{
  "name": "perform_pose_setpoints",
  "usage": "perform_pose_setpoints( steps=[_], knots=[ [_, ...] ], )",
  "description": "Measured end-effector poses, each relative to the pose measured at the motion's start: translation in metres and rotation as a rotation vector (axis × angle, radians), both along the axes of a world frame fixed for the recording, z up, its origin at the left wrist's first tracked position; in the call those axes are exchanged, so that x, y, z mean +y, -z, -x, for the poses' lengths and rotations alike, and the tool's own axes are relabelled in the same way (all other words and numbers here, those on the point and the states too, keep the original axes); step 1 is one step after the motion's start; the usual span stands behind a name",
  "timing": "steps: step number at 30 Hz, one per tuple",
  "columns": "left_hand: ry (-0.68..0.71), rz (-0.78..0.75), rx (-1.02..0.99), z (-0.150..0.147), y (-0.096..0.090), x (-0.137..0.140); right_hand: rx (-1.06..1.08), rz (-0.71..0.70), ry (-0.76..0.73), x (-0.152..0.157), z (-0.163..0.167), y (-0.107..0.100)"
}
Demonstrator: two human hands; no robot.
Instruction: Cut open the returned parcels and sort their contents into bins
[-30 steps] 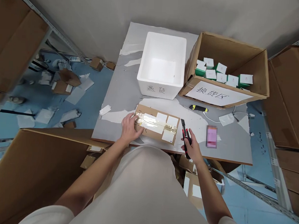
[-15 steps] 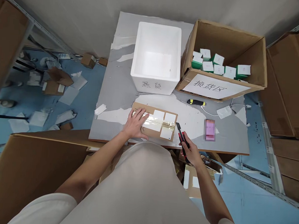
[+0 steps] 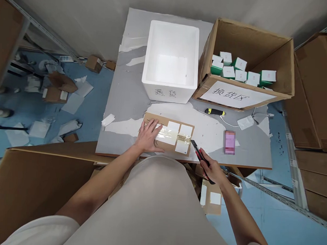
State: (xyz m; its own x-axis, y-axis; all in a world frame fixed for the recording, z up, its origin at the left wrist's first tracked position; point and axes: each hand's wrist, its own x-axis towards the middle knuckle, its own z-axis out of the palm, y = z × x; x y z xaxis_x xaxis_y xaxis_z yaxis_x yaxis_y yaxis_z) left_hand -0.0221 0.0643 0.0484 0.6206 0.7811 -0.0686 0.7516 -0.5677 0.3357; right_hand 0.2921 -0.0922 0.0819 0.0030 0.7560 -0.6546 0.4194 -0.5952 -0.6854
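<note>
A small cardboard box (image 3: 171,146) with white labels and shiny clear tape lies flat near the table's front edge. My left hand (image 3: 149,137) rests on its left part with the fingers spread over the top and the thumb by the near edge. To the right of the box, my right hand (image 3: 210,168) is wrapped round a black and red utility knife (image 3: 198,153). The knife's tip points up and left at the taped right end of the box. Whether the tip touches the box I cannot tell.
Behind the box stand a white foam bin (image 3: 168,92) and a large carton (image 3: 242,104) holding several green-and-white boxes. A yellow and black cutter (image 3: 215,111), a blurred pink item (image 3: 229,142) and a paper scrap (image 3: 108,120) lie on the table (image 3: 132,88). Shelving (image 3: 295,171) flanks the right.
My right hand has shifted slightly right and toward me. The utility knife has tilted more sideways, its tip now lower along the box's right end. My left hand stays on the box.
</note>
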Motion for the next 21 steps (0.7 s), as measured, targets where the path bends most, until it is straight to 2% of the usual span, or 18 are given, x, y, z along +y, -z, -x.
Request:
perform_pose_setpoints(
  steps=[3, 7, 10, 15, 18, 21],
  knots=[
    [-0.009, 0.005, 0.003, -0.001, 0.0, 0.0, -0.012, -0.016, 0.032, 0.004, 0.006, 0.001],
    [-0.034, 0.005, 0.002, -0.002, 0.0, 0.0, 0.03, -0.012, -0.038, 0.004, 0.004, -0.005],
    [-0.039, 0.006, -0.005, -0.002, 0.0, 0.001, 0.096, 0.034, -0.069, -0.003, 0.0, -0.008],
    [-0.038, -0.002, -0.015, -0.002, 0.001, 0.001, 0.044, 0.019, -0.066, -0.018, -0.009, -0.01],
    [-0.063, -0.032, -0.027, -0.004, 0.002, 0.0, -0.042, -0.051, 0.047, -0.024, -0.023, -0.009],
    [-0.099, -0.079, -0.038, -0.006, 0.003, -0.002, -0.236, -0.152, 0.192, -0.02, -0.034, 0.004]
  ],
)
